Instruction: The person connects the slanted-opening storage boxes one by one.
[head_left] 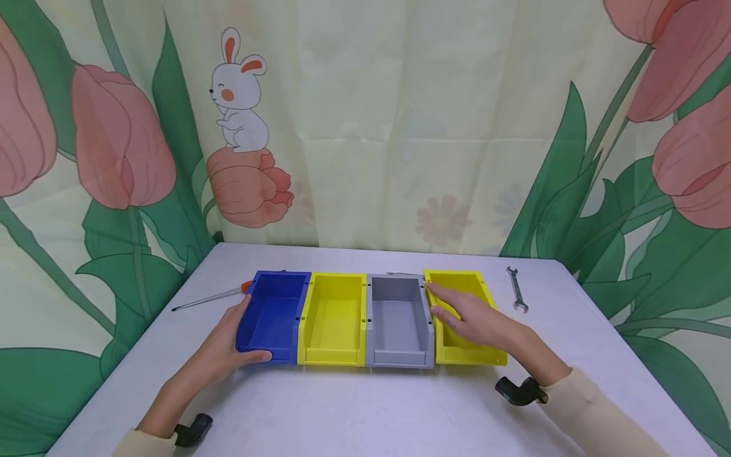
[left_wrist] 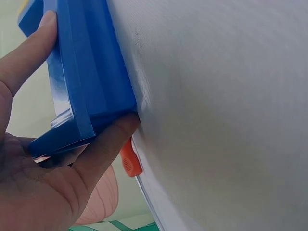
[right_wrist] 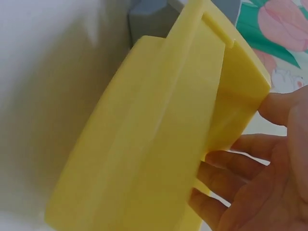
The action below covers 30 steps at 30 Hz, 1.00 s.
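Observation:
Four open-front plastic bins stand side by side on the table: a blue bin (head_left: 276, 317), a yellow bin (head_left: 334, 311), a grey bin (head_left: 398, 317) and a second yellow bin (head_left: 471, 355) at the right end. My left hand (head_left: 233, 339) holds the blue bin's left front corner, thumb on the front and fingers along the side. In the left wrist view, a finger reaches to the blue bin's (left_wrist: 91, 57) lower edge. Over the right yellow bin lies my right hand (head_left: 476, 317), fingertips by its left rim beside the grey bin. The right wrist view shows extended fingers (right_wrist: 226, 168) at this yellow bin (right_wrist: 144, 125).
A screwdriver (head_left: 214, 297) with an orange handle lies left of the blue bin. To the right of the bins is an open-ended wrench (head_left: 516, 289). Something thin and metallic (head_left: 400, 273) shows behind the grey bin. A patterned curtain (head_left: 365, 127) hangs behind the white table (head_left: 365, 412).

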Motion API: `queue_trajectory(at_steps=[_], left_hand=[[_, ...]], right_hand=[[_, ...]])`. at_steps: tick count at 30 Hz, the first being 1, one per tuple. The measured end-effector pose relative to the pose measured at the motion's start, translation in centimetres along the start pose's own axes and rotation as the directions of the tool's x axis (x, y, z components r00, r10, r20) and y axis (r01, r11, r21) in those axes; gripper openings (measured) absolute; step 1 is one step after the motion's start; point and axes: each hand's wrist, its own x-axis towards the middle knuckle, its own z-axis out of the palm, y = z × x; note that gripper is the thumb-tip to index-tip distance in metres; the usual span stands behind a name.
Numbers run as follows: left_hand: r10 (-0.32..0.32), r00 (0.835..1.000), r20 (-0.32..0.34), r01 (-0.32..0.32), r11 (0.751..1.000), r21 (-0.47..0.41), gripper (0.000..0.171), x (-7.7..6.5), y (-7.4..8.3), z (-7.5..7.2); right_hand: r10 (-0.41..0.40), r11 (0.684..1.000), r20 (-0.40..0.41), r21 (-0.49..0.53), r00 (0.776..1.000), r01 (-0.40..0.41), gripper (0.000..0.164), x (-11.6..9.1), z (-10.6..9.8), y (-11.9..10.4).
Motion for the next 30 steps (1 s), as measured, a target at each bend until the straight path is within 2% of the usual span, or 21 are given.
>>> queue_trajectory(at_steps=[8,12,19,23,27,30], left_hand=[[0.010,1.000,-0.011,-0.010,1.000,-0.005,0.136,-0.1,-0.1,-0.2],[0.013,1.000,-0.007,-0.013,1.000,-0.012,0.136,0.1,-0.1,0.1],[0.018,1.000,0.003,-0.017,0.999,-0.030,0.136,0.2,0.0,0.3],[0.037,0.999,-0.001,-0.037,0.999,-0.038,0.135,0.4,0.0,0.4],[0.044,0.999,-0.009,-0.045,0.999,-0.023,0.123,0.3,0.2,0.1],[0.059,0.996,-0.067,-0.059,0.998,0.000,0.108,0.3,0.5,-0.4]], right_hand=[[0.007,1.000,0.007,0.022,1.000,-0.007,0.065,0.1,1.0,0.2],[0.039,0.999,0.016,0.021,0.999,-0.039,0.066,0.0,1.2,0.4],[0.086,0.992,0.056,0.091,0.995,-0.090,0.069,-0.6,1.5,0.5],[0.099,0.991,0.056,0.086,0.994,-0.103,0.069,-0.8,1.2,0.5],[0.094,0.995,0.042,0.031,0.995,-0.095,0.069,-0.9,1.3,0.4],[0.117,0.993,0.013,0.011,0.993,-0.117,0.068,-0.9,1.3,0.2]])
